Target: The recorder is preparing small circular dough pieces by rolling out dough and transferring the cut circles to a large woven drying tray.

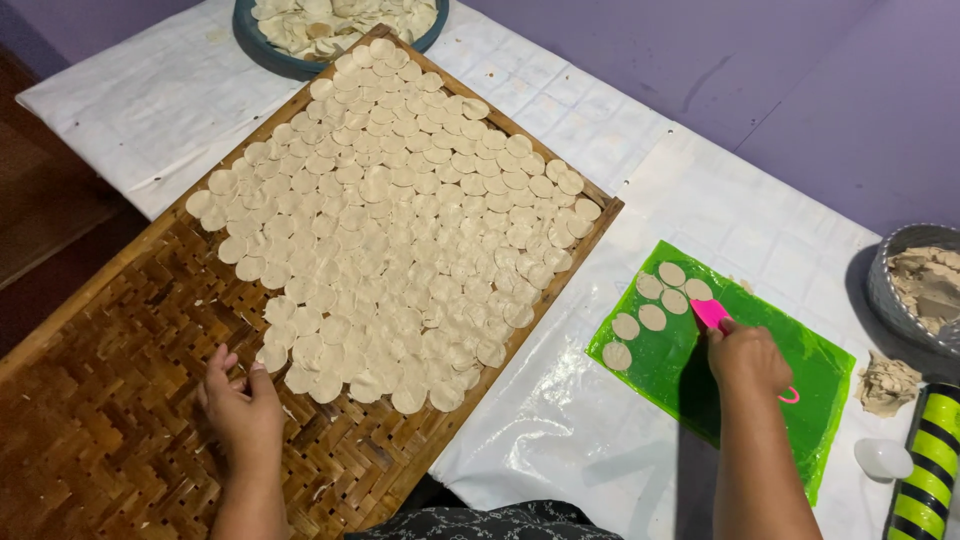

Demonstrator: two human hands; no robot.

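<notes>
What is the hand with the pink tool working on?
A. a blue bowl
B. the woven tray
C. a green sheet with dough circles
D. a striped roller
C: the right hand holds the pink scraper against the green sheet, next to a few dough circles lying on it.

bare forearms, dark patterned garment (500, 522)
</notes>
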